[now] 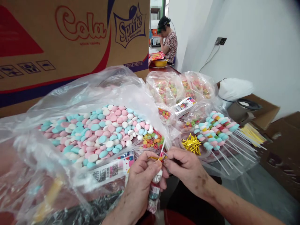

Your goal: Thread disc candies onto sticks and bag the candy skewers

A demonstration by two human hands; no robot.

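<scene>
My left hand [144, 178] is closed around a wrapped candy skewer [154, 192], which hangs downward in its printed clear bag, a white stick poking up at the top. A gold twist tie [153, 158] crosses the gathered neck of the bag. At that neck my right hand [181, 167] pinches, its fingertips on the tie end. Behind the hands lie ring gummies [153, 140] and a wide heap of pink, blue and white marshmallows [93, 132] on clear plastic. A bunch of gold twist ties [191, 144] sits right of my hands.
Finished-looking marshmallow skewers [217, 131] are piled at the right, white sticks pointing toward me. Printed bags [112, 170] lie at front left, with more labels [185, 105] farther back. A large carton [77, 37] stands behind; a person [170, 43] sits beyond it.
</scene>
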